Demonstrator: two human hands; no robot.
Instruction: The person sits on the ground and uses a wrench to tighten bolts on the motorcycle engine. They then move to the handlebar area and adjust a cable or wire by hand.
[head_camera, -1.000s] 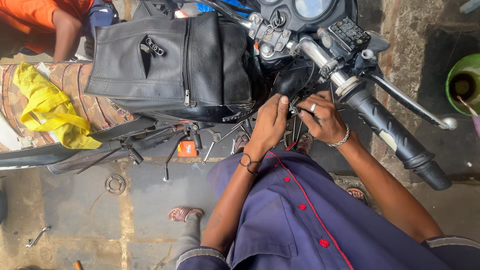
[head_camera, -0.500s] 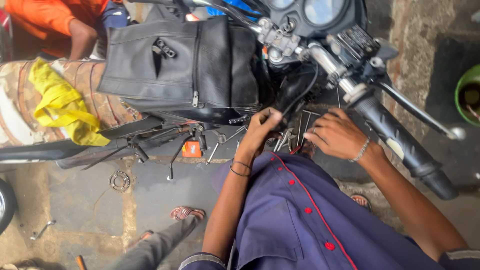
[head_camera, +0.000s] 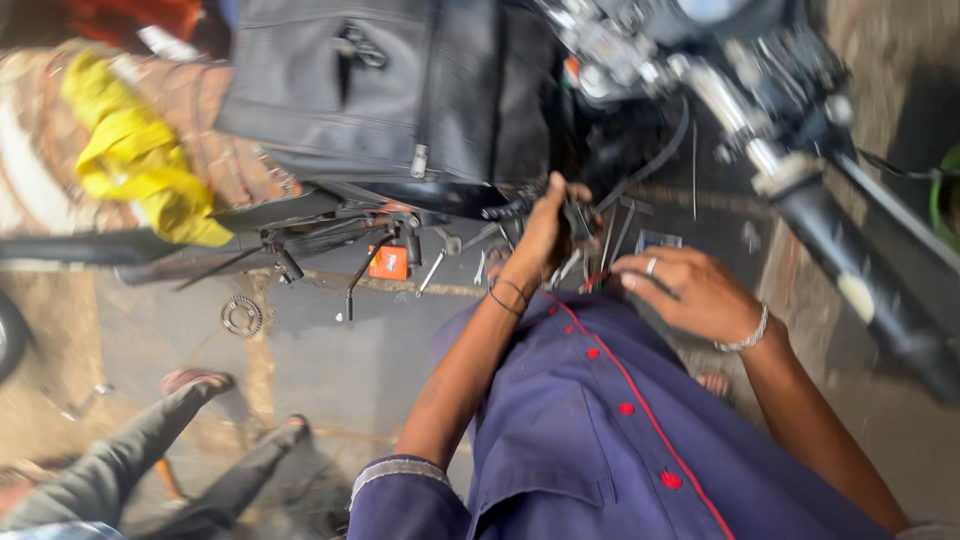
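My right hand (head_camera: 690, 292) hovers nearest me, fingers loosely spread and holding nothing, just above the scattered hand tools (head_camera: 590, 250) on the floor. Beyond it, my left hand (head_camera: 548, 228) is closed around a small dark part (head_camera: 577, 212) under the motorcycle's tank bag (head_camera: 380, 90).

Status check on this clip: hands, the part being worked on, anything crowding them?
Left hand gripping a dark part under the motorcycle's black bag. Right hand open, hovering near loose tools below. Handlebar grip close by the right hand.
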